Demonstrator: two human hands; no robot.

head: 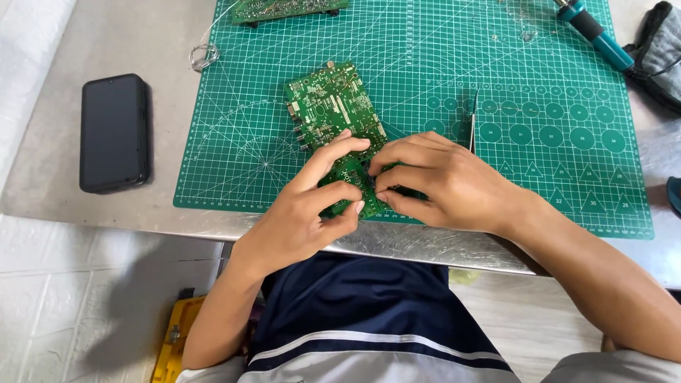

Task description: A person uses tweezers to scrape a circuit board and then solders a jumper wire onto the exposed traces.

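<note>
green circuit board [332,106] pinched by left hand [312,206] and right hand [433,181] at bench [106,42] near edge; could slip off.

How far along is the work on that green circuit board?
Set out: soldering iron, tweezers and a second board lie on the cutting mat. In hand: left hand and right hand pinch the circuit board's near end. What remains cannot be told.

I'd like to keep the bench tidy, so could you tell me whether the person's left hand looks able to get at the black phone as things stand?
Probably yes. The black phone lies flat on the bare metal table, on the left hand's own side, and nothing stands between them. That hand would first have to let go of the green circuit board.
</note>
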